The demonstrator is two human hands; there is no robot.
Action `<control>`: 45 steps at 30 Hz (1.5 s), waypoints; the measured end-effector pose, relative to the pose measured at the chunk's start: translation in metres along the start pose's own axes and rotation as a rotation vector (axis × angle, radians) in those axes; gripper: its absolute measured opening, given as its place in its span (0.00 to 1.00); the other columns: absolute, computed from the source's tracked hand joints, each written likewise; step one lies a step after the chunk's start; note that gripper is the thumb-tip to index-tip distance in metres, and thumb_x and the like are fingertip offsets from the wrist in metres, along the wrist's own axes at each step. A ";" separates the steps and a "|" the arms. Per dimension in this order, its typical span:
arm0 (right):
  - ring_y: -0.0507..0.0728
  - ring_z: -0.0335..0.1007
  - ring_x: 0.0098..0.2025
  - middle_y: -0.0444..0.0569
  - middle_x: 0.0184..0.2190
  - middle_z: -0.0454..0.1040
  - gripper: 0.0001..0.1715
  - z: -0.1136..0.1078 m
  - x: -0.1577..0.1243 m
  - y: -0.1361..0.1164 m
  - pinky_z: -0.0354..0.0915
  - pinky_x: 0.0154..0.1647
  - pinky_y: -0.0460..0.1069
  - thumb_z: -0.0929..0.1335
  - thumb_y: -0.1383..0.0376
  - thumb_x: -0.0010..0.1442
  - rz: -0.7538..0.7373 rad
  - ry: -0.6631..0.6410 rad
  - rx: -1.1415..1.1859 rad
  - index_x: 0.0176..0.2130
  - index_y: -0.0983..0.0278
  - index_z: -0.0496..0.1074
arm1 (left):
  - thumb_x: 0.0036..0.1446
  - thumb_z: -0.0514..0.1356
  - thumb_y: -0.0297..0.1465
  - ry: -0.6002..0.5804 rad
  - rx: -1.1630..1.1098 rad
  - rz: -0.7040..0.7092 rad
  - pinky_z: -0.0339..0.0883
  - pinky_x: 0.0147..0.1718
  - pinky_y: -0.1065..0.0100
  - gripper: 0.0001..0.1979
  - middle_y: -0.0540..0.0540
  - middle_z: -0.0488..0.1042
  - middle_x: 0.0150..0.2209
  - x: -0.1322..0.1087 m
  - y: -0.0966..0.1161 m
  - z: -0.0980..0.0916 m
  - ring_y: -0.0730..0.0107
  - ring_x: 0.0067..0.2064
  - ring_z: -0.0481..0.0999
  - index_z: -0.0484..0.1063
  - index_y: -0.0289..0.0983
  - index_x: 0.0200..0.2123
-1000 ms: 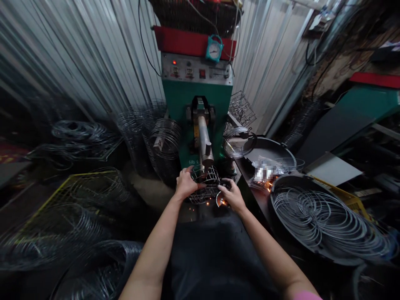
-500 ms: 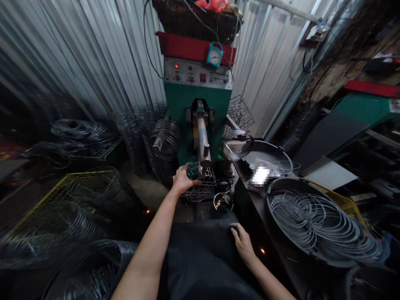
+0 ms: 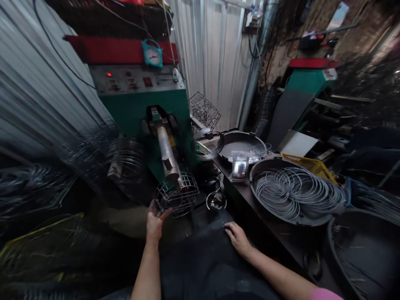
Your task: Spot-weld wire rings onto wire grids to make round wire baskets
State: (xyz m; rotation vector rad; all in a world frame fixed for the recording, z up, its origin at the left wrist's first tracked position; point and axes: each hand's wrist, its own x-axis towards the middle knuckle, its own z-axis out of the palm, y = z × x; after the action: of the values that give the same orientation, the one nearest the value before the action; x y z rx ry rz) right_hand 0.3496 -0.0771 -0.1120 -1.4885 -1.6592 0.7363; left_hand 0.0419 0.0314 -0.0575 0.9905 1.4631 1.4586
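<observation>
A round wire basket (image 3: 184, 199) of bright metal rods sits tilted at the tip of the machine's metal arm (image 3: 168, 152). The fingers and thumb of my left hand (image 3: 155, 218) grip its left rim. Over the dark cloth on my lap (image 3: 200, 250), my right hand (image 3: 239, 239) has its fingers curled and pressed together. Anything between those fingertips is too small to name. Behind the basket stands the green spot-welding machine (image 3: 125, 112), with a lit red lamp and a teal-framed gauge (image 3: 153, 55).
To the right, a dark bench carries a round black tray (image 3: 256, 196) of loose wire rings (image 3: 290, 193) and another tray (image 3: 240, 135) behind it. Wire coils (image 3: 125, 158) hang left of the machine arm. A yellow crate (image 3: 40, 237) stands lower left.
My view has swung right, so the machine appears further left. The basket has turned, and my left hand now grips its near left rim. My right hand stays over the lap cloth.
</observation>
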 end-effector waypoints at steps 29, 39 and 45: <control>0.52 0.68 0.29 0.41 0.26 0.73 0.12 -0.028 0.096 -0.170 0.57 0.26 0.43 0.71 0.70 0.43 -0.144 -0.349 -0.313 0.32 0.62 0.71 | 0.33 0.67 0.37 -0.130 1.023 0.451 0.54 0.54 0.54 0.42 0.38 0.64 0.52 -0.097 0.103 0.034 0.51 0.56 0.61 0.58 0.37 0.54; 0.53 0.73 0.39 0.47 0.37 0.76 0.14 -0.008 0.090 -0.154 0.64 0.40 0.45 0.62 0.72 0.55 -0.420 -0.410 -0.205 0.39 0.61 0.73 | 0.34 0.65 0.35 -0.190 0.987 0.444 0.54 0.55 0.56 0.41 0.39 0.64 0.54 -0.082 0.091 0.032 0.53 0.57 0.60 0.58 0.37 0.55; 0.55 0.72 0.42 0.49 0.41 0.74 0.18 -0.012 0.108 -0.149 0.66 0.42 0.47 0.67 0.70 0.53 -0.561 -0.556 -0.247 0.46 0.62 0.71 | 0.31 0.66 0.36 -0.205 0.961 0.428 0.55 0.54 0.56 0.42 0.39 0.64 0.53 -0.065 0.087 0.029 0.52 0.56 0.61 0.59 0.37 0.54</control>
State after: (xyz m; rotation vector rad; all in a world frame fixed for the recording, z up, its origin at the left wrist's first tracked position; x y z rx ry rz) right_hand 0.2781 0.0059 0.0356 -0.9173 -2.5214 0.6734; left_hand 0.0898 -0.0183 0.0313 2.0614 1.8928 0.8157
